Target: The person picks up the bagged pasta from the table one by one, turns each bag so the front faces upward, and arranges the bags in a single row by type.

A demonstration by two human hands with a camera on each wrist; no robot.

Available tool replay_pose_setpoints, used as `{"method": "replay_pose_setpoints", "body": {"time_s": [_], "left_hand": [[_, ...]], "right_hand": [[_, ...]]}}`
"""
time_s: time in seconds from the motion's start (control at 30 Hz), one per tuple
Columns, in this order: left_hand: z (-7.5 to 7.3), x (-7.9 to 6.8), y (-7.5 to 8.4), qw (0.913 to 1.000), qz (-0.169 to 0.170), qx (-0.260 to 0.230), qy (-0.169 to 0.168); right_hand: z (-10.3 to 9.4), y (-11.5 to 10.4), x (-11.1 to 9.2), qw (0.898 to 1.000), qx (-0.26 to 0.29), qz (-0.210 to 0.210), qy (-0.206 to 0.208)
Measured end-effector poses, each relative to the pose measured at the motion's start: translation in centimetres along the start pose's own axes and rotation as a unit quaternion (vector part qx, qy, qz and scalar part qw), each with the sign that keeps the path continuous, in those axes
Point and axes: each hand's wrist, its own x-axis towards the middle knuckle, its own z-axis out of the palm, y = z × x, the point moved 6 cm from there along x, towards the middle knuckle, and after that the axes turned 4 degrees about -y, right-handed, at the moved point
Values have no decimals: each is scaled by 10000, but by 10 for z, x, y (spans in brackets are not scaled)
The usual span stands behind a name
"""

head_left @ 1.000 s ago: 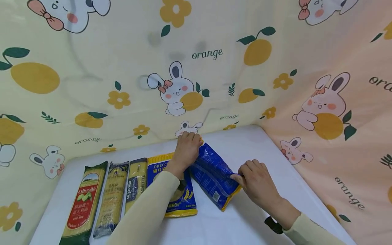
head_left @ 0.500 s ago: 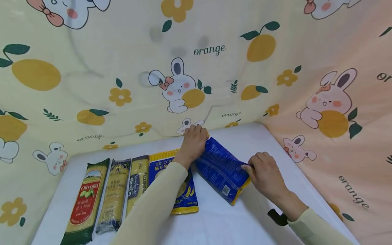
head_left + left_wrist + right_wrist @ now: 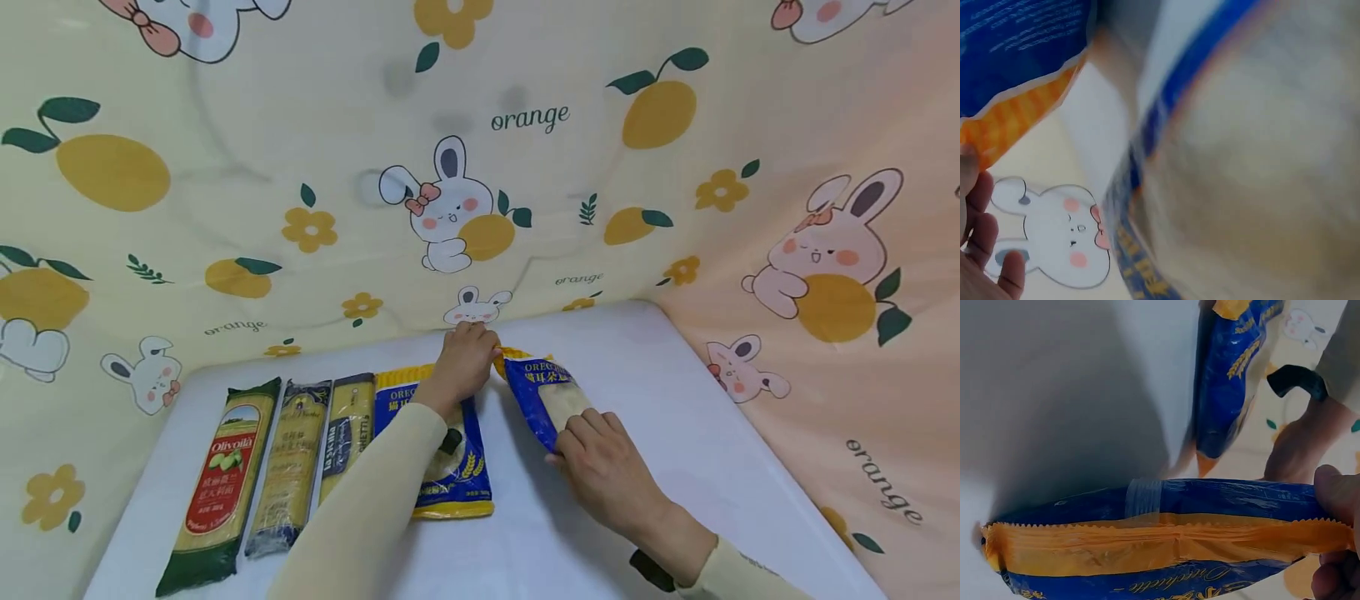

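A blue and yellow bag of orecchiette pasta [image 3: 542, 392] is held tilted above the right part of the white table, front side showing. My left hand [image 3: 461, 362] pinches its far yellow end; in the left wrist view the thumb and fingers [image 3: 980, 228] are at that orange edge [image 3: 1025, 119]. My right hand [image 3: 611, 475] grips the near end, hiding it in the head view. In the right wrist view, the thumb [image 3: 1338, 494] lies over a corner of the bag's seam. A second orecchiette bag [image 3: 468, 475] lies flat under my left forearm, partly covered.
Left of that flat bag, several long spaghetti packs lie side by side: a red-labelled one [image 3: 221, 475], a clear gold one [image 3: 292, 467] and a dark-labelled one [image 3: 348, 425]. A patterned cloth [image 3: 337, 150] with rabbits and oranges stands behind the white table [image 3: 675, 400] and along its right.
The held bag has turned over from its printed back to its front. My right hand has moved left and nearer the body; my left hand stays at the far end.
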Motion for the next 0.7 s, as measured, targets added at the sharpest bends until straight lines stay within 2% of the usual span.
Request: {"method": "replay_pose_setpoints", "body": {"time_s": [0.13, 0.27, 0.33, 0.4, 0.47, 0.57, 0.63, 0.7], "left_hand": [[2, -2, -7, 9992, -158, -307, -221], [-2, -4, -10, 9929, -744, -744, -554], [-4, -4, -8, 9893, -1010, -766, -722], [-4, -5, -6, 9875, -1120, -620, -923], [-2, -6, -3, 9854, -1115, -463, -1200], [4, -7, 0, 9833, -857, -180, -1598], [9, -7, 0, 9840, -633, 121, -1661], [12, -6, -2, 9857, -468, 481, -1543]], "right_hand": [[6, -1, -1, 9999, 27, 114, -88], [8, -5, -1, 10000, 12, 22, -73], [10, -9, -1, 9999, 11, -81, -65], [13, -14, -1, 9998, 5, -186, -93], [17, -18, -2, 9996, 19, -267, -127], [25, -25, -6, 9992, 72, -339, -174], [31, -32, -10, 9989, 79, -407, -198], [39, -39, -13, 9986, 98, -432, -292]]}}
